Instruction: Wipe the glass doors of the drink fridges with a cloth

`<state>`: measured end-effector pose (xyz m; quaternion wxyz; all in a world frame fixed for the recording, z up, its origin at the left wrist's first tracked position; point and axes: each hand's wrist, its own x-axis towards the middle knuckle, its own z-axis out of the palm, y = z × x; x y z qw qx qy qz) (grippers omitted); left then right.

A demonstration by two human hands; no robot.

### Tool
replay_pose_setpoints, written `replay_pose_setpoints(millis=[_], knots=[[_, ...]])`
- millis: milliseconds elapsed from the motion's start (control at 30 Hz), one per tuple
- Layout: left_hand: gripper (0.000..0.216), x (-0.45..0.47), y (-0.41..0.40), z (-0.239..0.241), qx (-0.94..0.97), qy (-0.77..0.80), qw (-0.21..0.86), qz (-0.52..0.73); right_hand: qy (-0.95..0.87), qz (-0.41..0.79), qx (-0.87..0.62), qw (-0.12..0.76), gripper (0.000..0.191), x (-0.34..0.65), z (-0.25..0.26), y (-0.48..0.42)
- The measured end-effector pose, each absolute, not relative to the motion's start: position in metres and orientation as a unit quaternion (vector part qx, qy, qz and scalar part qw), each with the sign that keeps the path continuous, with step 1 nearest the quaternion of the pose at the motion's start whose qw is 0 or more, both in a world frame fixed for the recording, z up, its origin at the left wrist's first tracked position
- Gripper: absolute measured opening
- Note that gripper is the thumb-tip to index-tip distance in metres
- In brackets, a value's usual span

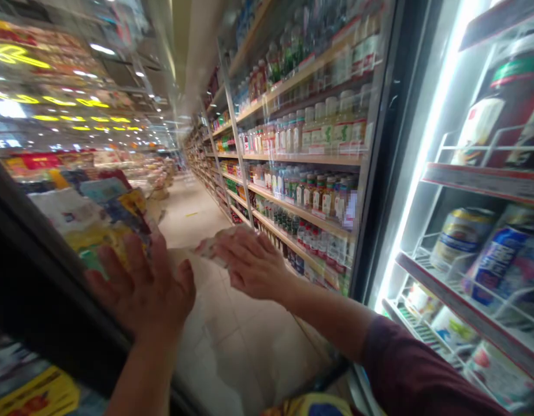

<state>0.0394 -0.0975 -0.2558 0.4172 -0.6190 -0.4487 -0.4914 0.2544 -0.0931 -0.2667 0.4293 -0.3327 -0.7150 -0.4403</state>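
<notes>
A glass cooler door stands open before me, with its dark frame [33,254] slanting across the left. My left hand [141,289] is open, fingers spread, at the glass beside that frame; whether the palm touches it I cannot tell. My right hand [253,260] lies over a crumpled pale cloth [210,245], fingers together, pressing it toward the pane. Part of the cloth is hidden under the fingers. Through the pane show blurred shelves of bottles [310,190].
Close on the right is a lit cooler with cans [462,234] behind wire racks and a shelf edge [466,312]. Colourful packages [89,214] stand at the left. A pale tiled floor [189,214] runs down the aisle. Something yellow and blue [314,404] shows at the bottom edge.
</notes>
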Motion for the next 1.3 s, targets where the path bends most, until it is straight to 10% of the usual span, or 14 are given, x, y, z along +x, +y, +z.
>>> replay_pose_setpoints(millis=[833,1300], knots=[[0.069,0.045,-0.108,-0.256,-0.613,-0.483,0.395,-0.485,-0.62,-0.393,-0.482,0.477,0.071,0.35,-0.328,-0.087],[0.069,0.05,-0.11,-0.257,-0.603,-0.474,0.398,-0.503,-0.5,-0.351,-0.514,0.602,0.065,0.416,-0.253,-0.071]])
